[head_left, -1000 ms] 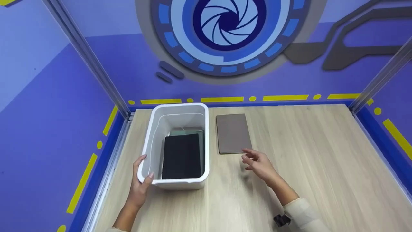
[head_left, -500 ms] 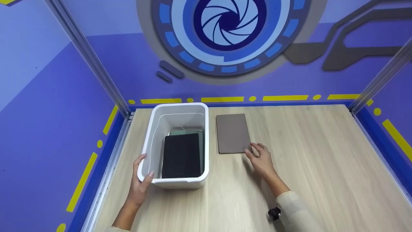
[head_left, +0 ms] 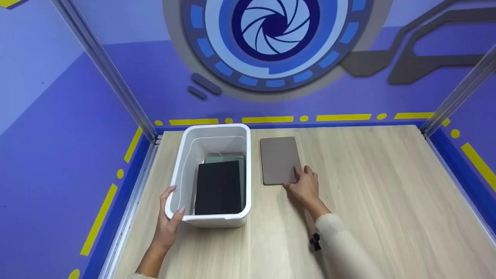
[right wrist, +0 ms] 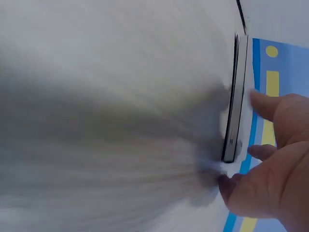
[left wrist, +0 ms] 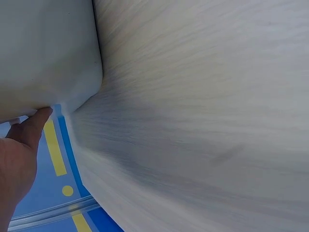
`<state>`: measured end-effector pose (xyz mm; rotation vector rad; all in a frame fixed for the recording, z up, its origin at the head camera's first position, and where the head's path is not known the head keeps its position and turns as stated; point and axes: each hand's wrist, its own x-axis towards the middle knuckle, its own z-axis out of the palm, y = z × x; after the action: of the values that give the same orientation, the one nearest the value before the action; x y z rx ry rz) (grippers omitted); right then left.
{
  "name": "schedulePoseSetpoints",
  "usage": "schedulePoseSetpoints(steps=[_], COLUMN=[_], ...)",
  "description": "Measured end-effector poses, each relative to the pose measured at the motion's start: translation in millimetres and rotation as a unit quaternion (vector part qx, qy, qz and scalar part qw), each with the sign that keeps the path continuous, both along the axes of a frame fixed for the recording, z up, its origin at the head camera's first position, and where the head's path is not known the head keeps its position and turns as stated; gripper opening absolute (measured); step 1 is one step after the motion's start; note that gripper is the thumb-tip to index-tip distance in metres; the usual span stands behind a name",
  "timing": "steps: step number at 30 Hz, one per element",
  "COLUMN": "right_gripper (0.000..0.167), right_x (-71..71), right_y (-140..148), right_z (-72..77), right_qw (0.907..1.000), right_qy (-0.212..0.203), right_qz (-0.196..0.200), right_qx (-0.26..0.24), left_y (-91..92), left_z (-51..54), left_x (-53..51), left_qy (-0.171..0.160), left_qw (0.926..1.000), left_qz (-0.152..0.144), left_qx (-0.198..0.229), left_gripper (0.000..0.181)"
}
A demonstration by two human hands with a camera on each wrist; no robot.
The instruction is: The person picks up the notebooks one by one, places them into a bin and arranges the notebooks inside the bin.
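A white plastic bin (head_left: 248, 170) stands at the left of the wooden table, and my left hand (head_left: 166, 226) grips its near left corner, thumb over the rim. Inside lie a black notebook (head_left: 218, 188) and a green one (head_left: 221, 159), partly covered by it. To the bin's right, a brown notebook (head_left: 279, 159) lies flat. My right hand (head_left: 306, 186) is at its near right corner, with fingers spread around the corner. The right wrist view shows the page edges (right wrist: 235, 104) and a slight gap between them and the thumb; whether the other fingertips touch is unclear.
A purple-blue wall (head_left: 333, 97) with yellow marks rises behind the table (head_left: 379, 186). Similar side panels and metal posts (head_left: 104, 73) bound the left and right. A small black object (head_left: 315, 241) shows beside the right sleeve.
My right hand has moved left and slightly forward, from the notebook's near side to around its near right corner. The left hand, bin and notebooks stay as they were.
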<state>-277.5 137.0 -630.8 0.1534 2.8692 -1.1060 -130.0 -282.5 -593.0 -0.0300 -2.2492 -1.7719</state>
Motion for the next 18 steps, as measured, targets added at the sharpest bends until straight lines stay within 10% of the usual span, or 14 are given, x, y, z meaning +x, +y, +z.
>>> schedulePoseSetpoints(steps=[18], right_gripper=[0.106], right_x=[-7.6], right_y=[-13.2], right_z=[3.0], right_qw=[0.9970], right_qy=[-0.020], right_qz=[0.031], right_qx=[0.068], left_y=[-0.4], left_z=[0.8], left_x=[-0.9], left_qy=[0.001], left_qw=[1.0000], left_qz=[-0.001], left_qx=[-0.003], left_gripper=[0.071])
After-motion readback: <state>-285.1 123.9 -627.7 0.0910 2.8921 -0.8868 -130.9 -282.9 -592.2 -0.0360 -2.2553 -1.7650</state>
